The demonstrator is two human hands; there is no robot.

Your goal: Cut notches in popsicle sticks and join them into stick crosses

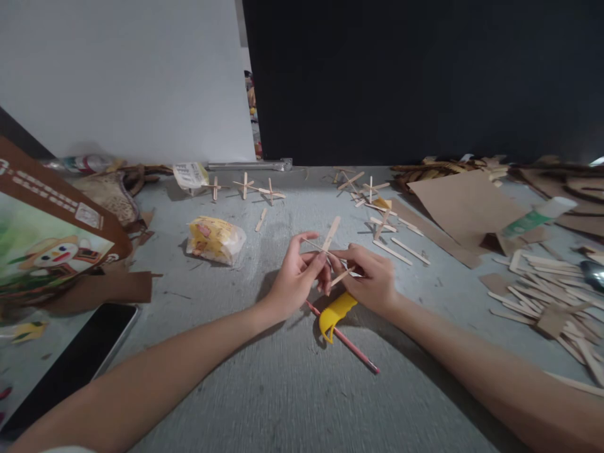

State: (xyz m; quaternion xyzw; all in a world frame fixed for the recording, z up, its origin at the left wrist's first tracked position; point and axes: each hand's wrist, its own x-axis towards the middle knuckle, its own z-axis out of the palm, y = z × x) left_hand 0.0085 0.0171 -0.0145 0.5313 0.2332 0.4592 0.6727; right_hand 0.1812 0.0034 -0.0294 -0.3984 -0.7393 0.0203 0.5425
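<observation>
Crossed wooden craft sticks [331,233] are held between my two hands above the middle of the table. My left hand [298,274] pinches them near where they cross, thumb against fingers. From the other side my right hand [369,275] closes its fingers on the same piece, and one stick end pokes out below them. How the sticks join is hidden by the fingers. Just under my hands lie a yellow plastic tool [334,314], perhaps a cutter, its far end covered by my right hand, and a pink pencil [356,353] beneath it.
Several crossed-stick pieces [245,187] stand at the back, with more sticks [401,250] to the right. A yellow plastic packet [214,240] lies left of centre. Far left are a phone [78,365] and a brown bag [61,233]. At right are cardboard [465,211], a glue stick [538,217] and a stick pile [542,283].
</observation>
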